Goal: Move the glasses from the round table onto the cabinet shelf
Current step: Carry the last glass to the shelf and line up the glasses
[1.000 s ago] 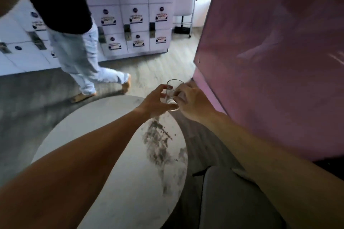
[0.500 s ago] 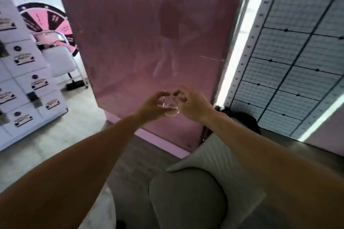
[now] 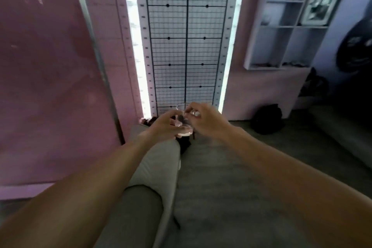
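Observation:
A clear drinking glass (image 3: 182,120) is held upright in the air in front of me, above a grey sofa. My left hand (image 3: 165,127) wraps its side and base from the left. My right hand (image 3: 205,121) pinches its rim from the right. A white cabinet shelf (image 3: 281,28) with open compartments hangs on the wall at the upper right, well away from the glass; it holds a framed picture and small items. The round table is out of view.
A grey sofa (image 3: 153,177) stretches below my arms. A pink glossy panel (image 3: 50,76) fills the left. A black wire grid (image 3: 185,36) between two lit strips faces me. A dark bag (image 3: 266,119) sits on the floor under the shelf.
My view has swung right, from the round table and lockers past the pink panel to the grid wall and shelf. Both hands have kept hold of the glass.

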`<state>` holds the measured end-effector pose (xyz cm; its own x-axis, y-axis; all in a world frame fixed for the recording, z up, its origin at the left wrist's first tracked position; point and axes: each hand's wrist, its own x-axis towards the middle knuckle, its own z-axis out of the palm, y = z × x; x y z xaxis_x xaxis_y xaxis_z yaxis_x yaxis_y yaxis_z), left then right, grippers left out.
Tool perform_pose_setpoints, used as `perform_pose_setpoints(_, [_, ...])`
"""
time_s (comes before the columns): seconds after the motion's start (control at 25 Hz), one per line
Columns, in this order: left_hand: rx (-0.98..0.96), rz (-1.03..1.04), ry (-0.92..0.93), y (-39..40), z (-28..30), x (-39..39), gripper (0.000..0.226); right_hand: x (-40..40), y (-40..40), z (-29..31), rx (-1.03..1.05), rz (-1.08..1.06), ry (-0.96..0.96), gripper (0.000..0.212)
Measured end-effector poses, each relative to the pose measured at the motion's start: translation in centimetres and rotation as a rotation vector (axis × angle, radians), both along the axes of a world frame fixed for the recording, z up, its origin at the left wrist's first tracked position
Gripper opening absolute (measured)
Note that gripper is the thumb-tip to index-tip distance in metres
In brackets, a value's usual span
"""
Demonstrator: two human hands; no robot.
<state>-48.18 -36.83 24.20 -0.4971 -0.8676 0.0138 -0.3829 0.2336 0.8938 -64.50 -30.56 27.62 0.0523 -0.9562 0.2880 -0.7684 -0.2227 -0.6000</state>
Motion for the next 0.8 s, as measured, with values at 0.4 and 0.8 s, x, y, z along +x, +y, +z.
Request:
perform_pose_setpoints(0.4, [-0.002,-0.34,0.015,2.2,2.7,-22.4,0.06,-19.6,7.3,2.7,-0.065,-0.39,0.019,0.01])
perform_pose_setpoints(0.8, [-0.041,-0.496,0.102,-9.3,5.8,-35.8,0.063,-31.2,-2.4,4.7,-0.078,-0.603,0.06,0.012])
